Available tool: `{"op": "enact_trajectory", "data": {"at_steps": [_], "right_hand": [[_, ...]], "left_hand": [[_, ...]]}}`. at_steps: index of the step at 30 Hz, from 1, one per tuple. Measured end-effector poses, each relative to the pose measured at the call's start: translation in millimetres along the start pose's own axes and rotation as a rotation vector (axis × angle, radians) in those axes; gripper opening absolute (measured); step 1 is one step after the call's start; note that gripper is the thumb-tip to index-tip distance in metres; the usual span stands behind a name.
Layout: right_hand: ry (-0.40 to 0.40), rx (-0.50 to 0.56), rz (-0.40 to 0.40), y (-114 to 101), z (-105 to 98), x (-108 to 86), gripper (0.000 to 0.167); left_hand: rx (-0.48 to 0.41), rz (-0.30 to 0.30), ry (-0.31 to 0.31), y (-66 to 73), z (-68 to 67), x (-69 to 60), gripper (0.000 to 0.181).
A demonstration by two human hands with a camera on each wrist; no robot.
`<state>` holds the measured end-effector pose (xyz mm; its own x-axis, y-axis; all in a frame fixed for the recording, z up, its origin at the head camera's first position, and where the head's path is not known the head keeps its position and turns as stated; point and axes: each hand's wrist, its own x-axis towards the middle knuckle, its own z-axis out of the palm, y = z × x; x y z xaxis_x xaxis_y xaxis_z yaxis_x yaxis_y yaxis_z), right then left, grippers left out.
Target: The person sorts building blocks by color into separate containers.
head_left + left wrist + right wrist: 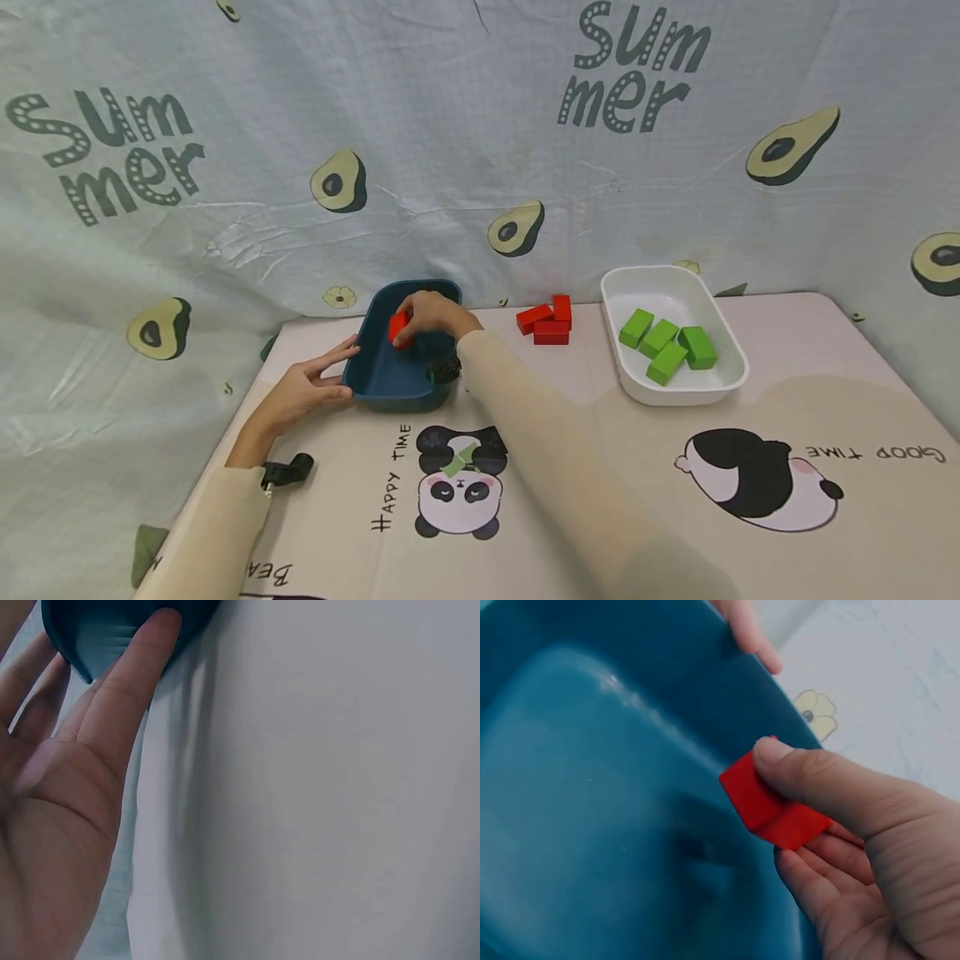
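A red block (761, 799) is pinched between the thumb and fingers of my right hand (435, 317), held inside the dark blue bin (397, 404). In the right wrist view the block hangs above the bin's floor, near one wall. My left hand (300, 392) touches the bin's left side with its fingers spread and mostly straight. The left wrist view shows a finger (124, 694) against the bin's outer wall (97, 637).
Several loose red blocks (551, 332) lie in a cluster right of the blue bin. Further right, a white bin (682, 395) holds several green blocks (666, 362). A printed cloth covers the table (585, 500), and a patterned curtain (435, 125) hangs behind.
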<state>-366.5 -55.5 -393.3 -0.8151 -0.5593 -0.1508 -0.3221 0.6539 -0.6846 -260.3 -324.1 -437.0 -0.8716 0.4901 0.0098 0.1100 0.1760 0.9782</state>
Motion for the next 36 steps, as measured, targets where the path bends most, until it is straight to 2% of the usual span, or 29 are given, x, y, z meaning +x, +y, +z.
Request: {"op": "enact_trajectory", "data": {"at_steps": [5, 9, 14, 18, 23, 27, 31, 36], "right_hand": [[-0.012, -0.071, 0.024, -2.0, 3.2, 1.1, 0.063], [-0.029, -0.121, 0.028, -4.3, 4.7, 2.3, 0.064], [-0.058, -0.182, 0.018, -5.0, 7.1, 4.4, 0.065], [-0.061, -0.167, 0.021, -3.1, 8.5, 5.3, 0.062], [-0.035, -0.079, 0.023, -0.9, 5.4, 3.1, 0.059], [-0.035, -0.022, -0.036, -0.6, 0.2, 0.6, 0.058], [-0.039, -0.021, -0.135, -0.5, -6.1, -3.2, 0.057], [-0.017, -0.013, -0.241, -3.3, -17.5, -18.7, 0.05]], "left_hand": [[-0.013, 0.013, -0.006, -1.0, -1.2, -0.4, 0.074], [-0.004, 0.001, 0.007, -0.7, -0.7, -1.1, 0.074], [0.008, 0.016, 0.004, -2.3, -1.7, -1.8, 0.073], [0.008, 0.021, -0.004, -3.6, -2.6, -1.1, 0.072], [-0.013, 0.01, -0.003, -3.3, -2.0, 0.6, 0.072], [-0.028, 0.007, 0.003, -2.4, -1.2, 0.7, 0.072], [-0.029, -0.005, 0.01, -2.3, -0.9, 0.1, 0.073], [-0.021, -0.015, 0.021, -2.5, -1.0, 0.0, 0.073]]}}
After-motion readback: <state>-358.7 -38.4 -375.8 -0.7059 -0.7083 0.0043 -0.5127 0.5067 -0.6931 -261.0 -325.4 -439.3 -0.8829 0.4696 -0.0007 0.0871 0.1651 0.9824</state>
